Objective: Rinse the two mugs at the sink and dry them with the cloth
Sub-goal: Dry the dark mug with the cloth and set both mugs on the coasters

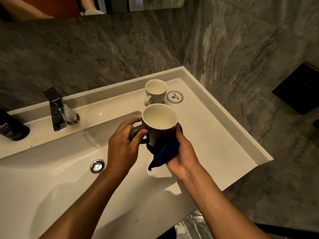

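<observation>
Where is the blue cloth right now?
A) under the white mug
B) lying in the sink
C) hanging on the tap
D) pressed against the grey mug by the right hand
D: the right hand presses the blue cloth against the grey mug, held by its handle in the left hand.

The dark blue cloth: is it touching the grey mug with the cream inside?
Touching. The head view shows the dark blue cloth pressed against the lower side of the grey mug by the right hand.
</observation>
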